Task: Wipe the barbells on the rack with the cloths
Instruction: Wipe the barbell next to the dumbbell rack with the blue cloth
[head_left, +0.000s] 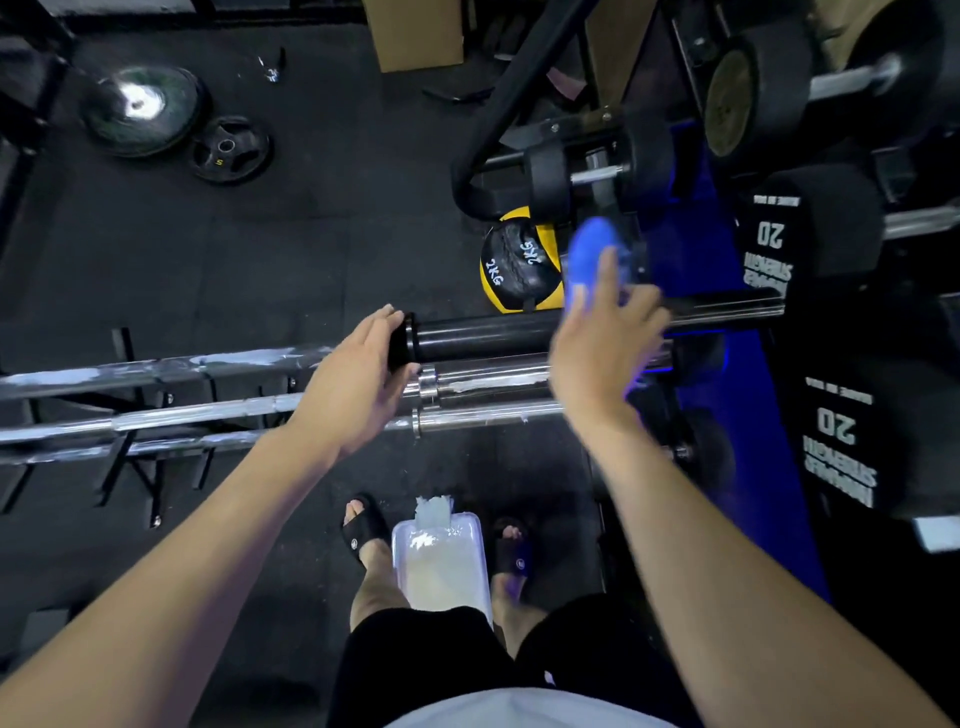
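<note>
Two hands — glossy black cylindrical barbell (483, 332)

Single head-worn view, steeply downward, close above the barbells (483, 338)

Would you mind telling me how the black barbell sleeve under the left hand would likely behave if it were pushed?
The black barbell sleeve is a smooth cylinder, so it would probably roll or spin. It looks glossy, likely slippery. The left hand cups its end cap, which may steady it.
</note>
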